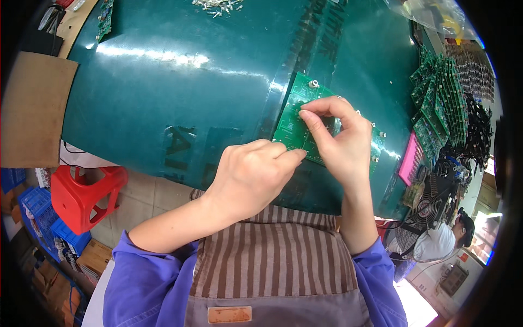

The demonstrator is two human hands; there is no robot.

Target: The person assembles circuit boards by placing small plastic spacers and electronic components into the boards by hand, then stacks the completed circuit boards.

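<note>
A green circuit board [294, 126] lies tilted on the green table mat, with several small white round parts standing along its far and right edges; one white part [314, 84] sits at its far corner. My right hand [340, 128] is over the board, thumb and forefinger pinched close to its surface; whatever is between the fingertips is too small to make out. My left hand [256, 171] is curled closed at the board's near edge, thumb and forefinger at the rim. What it holds, if anything, is hidden. My right hand covers the middle of the board.
Small white parts [218, 5] lie piled at the far edge of the mat [163, 98]. Stacked circuit boards [441, 98] and a pink rack [409, 158] stand at the right. A red stool [81, 196] is at the left. Another person [436, 242] sits at the lower right.
</note>
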